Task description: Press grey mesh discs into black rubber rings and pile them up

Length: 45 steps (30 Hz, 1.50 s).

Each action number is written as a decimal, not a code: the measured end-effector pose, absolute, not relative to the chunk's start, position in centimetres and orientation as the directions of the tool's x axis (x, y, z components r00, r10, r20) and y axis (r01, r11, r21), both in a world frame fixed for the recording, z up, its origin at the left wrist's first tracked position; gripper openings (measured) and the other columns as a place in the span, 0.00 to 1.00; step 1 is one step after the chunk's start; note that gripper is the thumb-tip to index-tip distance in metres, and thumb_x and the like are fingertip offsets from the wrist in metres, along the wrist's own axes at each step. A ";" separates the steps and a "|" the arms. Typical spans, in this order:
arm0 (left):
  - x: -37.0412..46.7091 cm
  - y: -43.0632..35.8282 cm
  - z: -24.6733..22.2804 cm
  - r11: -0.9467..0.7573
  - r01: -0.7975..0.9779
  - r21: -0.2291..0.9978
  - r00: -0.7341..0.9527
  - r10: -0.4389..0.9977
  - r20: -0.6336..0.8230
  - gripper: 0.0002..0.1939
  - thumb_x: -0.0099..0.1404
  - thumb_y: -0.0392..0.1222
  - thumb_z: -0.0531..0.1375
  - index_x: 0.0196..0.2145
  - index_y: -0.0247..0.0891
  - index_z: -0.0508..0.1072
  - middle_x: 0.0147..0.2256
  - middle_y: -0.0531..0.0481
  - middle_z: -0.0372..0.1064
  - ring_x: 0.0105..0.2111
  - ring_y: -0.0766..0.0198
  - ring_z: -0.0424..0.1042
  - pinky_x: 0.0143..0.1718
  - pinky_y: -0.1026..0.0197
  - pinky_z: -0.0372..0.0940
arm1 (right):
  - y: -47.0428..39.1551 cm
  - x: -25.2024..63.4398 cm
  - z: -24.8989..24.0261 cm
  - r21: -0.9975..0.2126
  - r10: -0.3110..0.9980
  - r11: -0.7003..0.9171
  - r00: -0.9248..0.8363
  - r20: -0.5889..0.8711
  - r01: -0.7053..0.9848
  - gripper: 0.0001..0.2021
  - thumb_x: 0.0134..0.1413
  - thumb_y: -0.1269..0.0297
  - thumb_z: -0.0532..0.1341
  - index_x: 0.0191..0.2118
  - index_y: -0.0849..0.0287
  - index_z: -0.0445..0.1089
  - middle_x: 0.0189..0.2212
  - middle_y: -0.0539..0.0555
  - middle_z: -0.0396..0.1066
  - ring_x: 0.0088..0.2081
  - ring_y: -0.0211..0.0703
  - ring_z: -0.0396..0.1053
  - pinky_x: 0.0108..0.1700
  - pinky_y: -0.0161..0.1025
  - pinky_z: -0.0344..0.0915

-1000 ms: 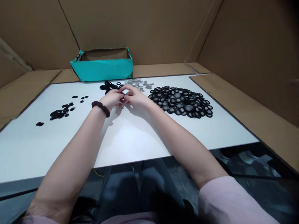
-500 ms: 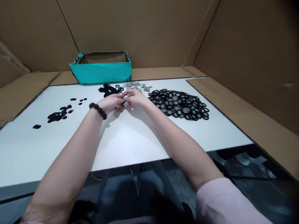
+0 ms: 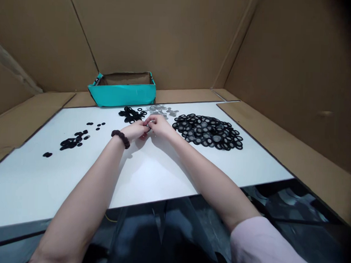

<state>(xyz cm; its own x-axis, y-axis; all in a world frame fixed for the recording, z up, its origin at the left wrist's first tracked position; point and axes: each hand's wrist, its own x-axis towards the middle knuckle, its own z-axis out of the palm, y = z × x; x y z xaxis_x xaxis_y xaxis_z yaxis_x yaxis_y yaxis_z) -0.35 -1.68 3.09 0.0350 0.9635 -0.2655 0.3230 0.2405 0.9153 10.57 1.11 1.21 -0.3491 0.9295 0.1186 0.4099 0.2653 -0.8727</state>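
Observation:
My left hand [image 3: 137, 131] and my right hand [image 3: 160, 126] meet above the white table, fingertips pinched together on one small dark ring [image 3: 148, 127]. Fingers cover most of the ring, so its centre is hard to make out. Just behind my left hand lies a heap of black rings [image 3: 131, 115]. Beyond my right hand are scattered grey discs [image 3: 159, 108]. To the right of my right hand spreads a large pile of black rings with grey centres [image 3: 207, 132].
Small black discs [image 3: 71, 143] lie loosely on the left of the white tabletop [image 3: 150, 177]. A turquoise open box [image 3: 123, 96] stands at the back edge. Cardboard walls [image 3: 179, 38] enclose the back and sides.
The camera has tilted, so the table and box sit lower in view. Both hands stay together on the small dark ring, their fingers shifting only slightly.

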 end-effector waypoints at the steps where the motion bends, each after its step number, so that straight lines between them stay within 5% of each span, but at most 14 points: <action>1: -0.5 -1.7 3.1 0.225 0.334 0.915 0.063 0.964 -0.260 0.07 0.53 0.27 0.55 0.22 0.36 0.65 0.19 0.53 0.60 0.20 0.68 0.61 0.24 0.64 0.56 | 1.0 10.6 1.4 -0.824 0.917 0.332 -0.360 0.170 0.458 0.10 0.49 0.78 0.51 0.27 0.59 0.66 0.22 0.50 0.63 0.28 0.40 0.63 0.38 0.38 0.63; 4: -1.4 -0.9 2.6 0.090 0.375 0.923 0.066 0.990 -0.124 0.04 0.54 0.35 0.59 0.24 0.36 0.66 0.22 0.52 0.63 0.23 0.67 0.63 0.26 0.63 0.59 | 1.2 10.7 1.9 -0.687 0.883 0.470 -0.303 0.359 0.554 0.10 0.48 0.79 0.51 0.31 0.59 0.65 0.30 0.55 0.67 0.37 0.46 0.65 0.45 0.42 0.62; 6: -2.6 -0.1 1.9 -0.047 0.443 0.895 -0.080 0.993 0.092 0.04 0.57 0.39 0.57 0.30 0.36 0.68 0.30 0.47 0.68 0.30 0.63 0.67 0.33 0.61 0.63 | 1.7 11.6 2.4 -0.673 0.872 0.473 -0.190 0.452 0.569 0.10 0.49 0.78 0.50 0.34 0.59 0.64 0.34 0.58 0.68 0.40 0.47 0.65 0.46 0.43 0.61; 9: -4.9 0.9 0.8 -0.027 0.725 0.689 -0.324 0.869 0.375 0.10 0.61 0.36 0.51 0.38 0.34 0.69 0.41 0.38 0.68 0.45 0.55 0.67 0.50 0.54 0.59 | 2.2 15.0 3.2 -0.750 0.870 0.421 0.008 0.494 0.510 0.08 0.53 0.74 0.47 0.34 0.59 0.61 0.33 0.58 0.68 0.38 0.46 0.67 0.44 0.42 0.63; 13: -6.9 1.5 -0.6 0.136 0.810 0.571 -0.369 0.875 0.314 0.19 0.63 0.37 0.48 0.49 0.33 0.68 0.50 0.31 0.63 0.54 0.45 0.60 0.53 0.46 0.55 | 0.1 21.8 2.6 -0.680 0.817 0.404 0.092 0.569 0.612 0.07 0.53 0.71 0.49 0.35 0.59 0.62 0.35 0.60 0.69 0.38 0.47 0.68 0.45 0.44 0.63; 18: -6.5 2.1 -1.4 0.020 0.861 0.508 -0.197 0.934 0.298 0.22 0.64 0.40 0.48 0.55 0.37 0.66 0.60 0.36 0.54 0.59 0.40 0.53 0.56 0.41 0.52 | -4.0 27.9 -0.5 -0.550 0.833 0.326 0.042 0.552 0.769 0.06 0.52 0.68 0.52 0.37 0.57 0.63 0.33 0.59 0.71 0.34 0.48 0.69 0.40 0.46 0.65; 28: -6.3 2.0 -1.0 0.019 0.866 0.499 -0.198 0.930 0.308 0.17 0.61 0.32 0.50 0.44 0.35 0.73 0.46 0.36 0.66 0.50 0.48 0.65 0.50 0.50 0.61 | -4.4 29.0 -2.2 -0.037 0.794 0.295 -0.223 0.566 0.955 0.07 0.55 0.72 0.52 0.35 0.60 0.67 0.33 0.63 0.70 0.40 0.56 0.65 0.40 0.48 0.64; 36: -6.9 3.4 -1.7 0.073 0.753 0.654 -0.400 0.841 0.366 0.17 0.57 0.31 0.58 0.46 0.32 0.70 0.42 0.41 0.69 0.44 0.56 0.69 0.51 0.54 0.62 | -3.2 25.4 0.9 -0.209 0.767 0.404 -0.205 0.608 0.891 0.05 0.57 0.70 0.54 0.36 0.62 0.67 0.34 0.59 0.70 0.39 0.48 0.65 0.43 0.41 0.62; 45: -7.0 3.4 -1.1 0.080 0.680 0.729 -0.529 0.742 0.412 0.07 0.59 0.33 0.56 0.35 0.33 0.72 0.39 0.40 0.69 0.44 0.53 0.68 0.52 0.49 0.60 | 4.5 16.6 2.6 -0.146 0.938 0.333 -0.311 0.151 0.932 0.12 0.56 0.73 0.53 0.42 0.65 0.71 0.42 0.62 0.73 0.45 0.48 0.69 0.43 0.37 0.60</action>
<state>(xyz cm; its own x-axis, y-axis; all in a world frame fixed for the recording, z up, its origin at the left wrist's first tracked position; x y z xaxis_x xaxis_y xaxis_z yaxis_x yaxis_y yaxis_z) -7.00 3.39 -1.11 -0.5286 0.7424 0.4117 0.6799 0.0798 0.7289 16.56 4.51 2.64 -0.3115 0.9381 0.1514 0.9316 0.3329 -0.1462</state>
